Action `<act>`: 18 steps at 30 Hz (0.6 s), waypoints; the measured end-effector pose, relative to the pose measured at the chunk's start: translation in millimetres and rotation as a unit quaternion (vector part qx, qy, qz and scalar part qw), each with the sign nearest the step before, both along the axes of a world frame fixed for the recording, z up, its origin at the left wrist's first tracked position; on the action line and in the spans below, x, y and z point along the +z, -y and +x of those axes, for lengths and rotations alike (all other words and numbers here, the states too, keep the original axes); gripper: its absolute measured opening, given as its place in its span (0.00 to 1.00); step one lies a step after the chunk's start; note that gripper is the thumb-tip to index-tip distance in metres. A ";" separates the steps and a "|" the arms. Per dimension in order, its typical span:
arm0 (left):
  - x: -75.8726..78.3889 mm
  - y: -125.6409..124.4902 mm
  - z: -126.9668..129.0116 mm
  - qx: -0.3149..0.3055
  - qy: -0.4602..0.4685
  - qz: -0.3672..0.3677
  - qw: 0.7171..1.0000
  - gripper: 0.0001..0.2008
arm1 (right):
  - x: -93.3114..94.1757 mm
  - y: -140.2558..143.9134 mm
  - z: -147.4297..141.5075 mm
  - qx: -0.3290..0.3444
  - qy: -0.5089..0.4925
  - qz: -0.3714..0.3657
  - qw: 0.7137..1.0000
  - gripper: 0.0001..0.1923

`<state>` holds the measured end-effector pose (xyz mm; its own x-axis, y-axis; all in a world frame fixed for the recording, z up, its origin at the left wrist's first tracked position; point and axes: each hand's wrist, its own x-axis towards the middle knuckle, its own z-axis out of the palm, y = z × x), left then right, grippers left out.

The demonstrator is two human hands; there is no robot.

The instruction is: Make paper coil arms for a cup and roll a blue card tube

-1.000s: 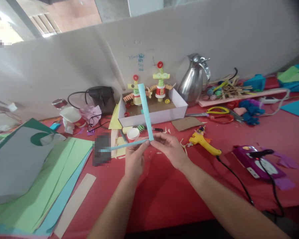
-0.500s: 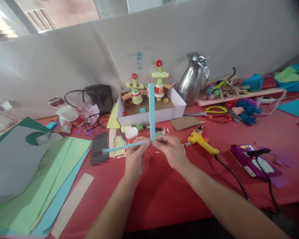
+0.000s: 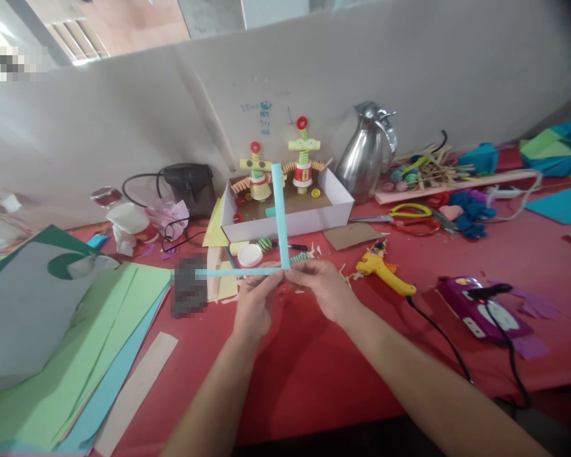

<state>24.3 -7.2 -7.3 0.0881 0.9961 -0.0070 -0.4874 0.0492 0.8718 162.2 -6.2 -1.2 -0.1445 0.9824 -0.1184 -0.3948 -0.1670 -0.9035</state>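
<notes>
Head view: on the near side of the white box (image 3: 309, 222), seemingly lifted off the red surface (image 3: 290, 387), my left hand (image 3: 254, 304) pinches the flat blue strip (image 3: 223, 273), which reaches past the box's left end, and my right hand (image 3: 321, 289) pinches the foot of the upright blue strip (image 3: 280, 212), which rises across my view of the box. So each grip is grasping paper, and the lengths meet at my fingertips; whether they are separate pieces or one bent length, I cannot tell. Doing this well, I judge, means pressing thumb against finger right at the corner, lining up the edges before bearing down on the join, and letting neither free end pull the angle off square. Narrow paper probably buckles if squeezed hard, so a light, even pinch from both sides seems best. I would also steer the flat blue strip clear of the paper cup (image 3: 250, 255) near the box's front wall.
</notes>
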 end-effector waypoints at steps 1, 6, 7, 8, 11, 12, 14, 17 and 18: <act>0.3 -0.3 -0.5 0.003 -0.003 -0.001 1.000 0.02 | -0.3 -0.1 0.0 -0.002 0.012 0.002 1.000 0.17; -0.6 -2.1 -1.3 0.032 -0.014 -0.041 0.999 0.05 | -8.3 -3.0 -0.3 -0.050 0.099 0.034 0.993 0.18; -0.5 -2.2 -1.2 0.034 -0.013 -0.055 0.998 0.05 | -10.5 -4.2 0.0 -0.061 0.115 0.048 0.990 0.18; -0.2 -2.3 -0.9 0.035 -0.011 -0.068 0.997 0.06 | -12.5 -5.3 0.3 -0.071 0.127 0.063 0.987 0.17; 1.3 -2.0 -0.4 0.040 -0.013 -0.095 0.995 0.08 | -15.5 -8.1 1.6 -0.078 0.135 0.097 0.983 0.18; 1.7 -1.9 -0.4 0.041 -0.015 -0.100 0.994 0.08 | -15.2 -8.6 2.0 -0.071 0.128 0.102 0.984 0.18; 2.0 -1.9 -0.8 0.043 -0.023 -0.107 0.993 0.09 | -13.3 -8.9 2.8 -0.045 0.106 0.103 0.988 0.20; 2.2 -2.3 -1.9 0.047 -0.035 -0.112 0.992 0.10 | -9.0 -8.6 4.2 -0.009 0.078 0.108 0.991 0.18; 2.5 -2.4 -2.2 0.048 -0.038 -0.112 0.992 0.09 | -7.9 -8.6 4.8 -0.001 0.076 0.109 0.991 0.17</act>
<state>22.1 -4.7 -4.8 -0.0159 0.9728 -0.2312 -0.4317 0.2019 0.8791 167.0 2.4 -9.1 -0.1399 0.9872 0.0765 -0.2512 0.0393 -0.9671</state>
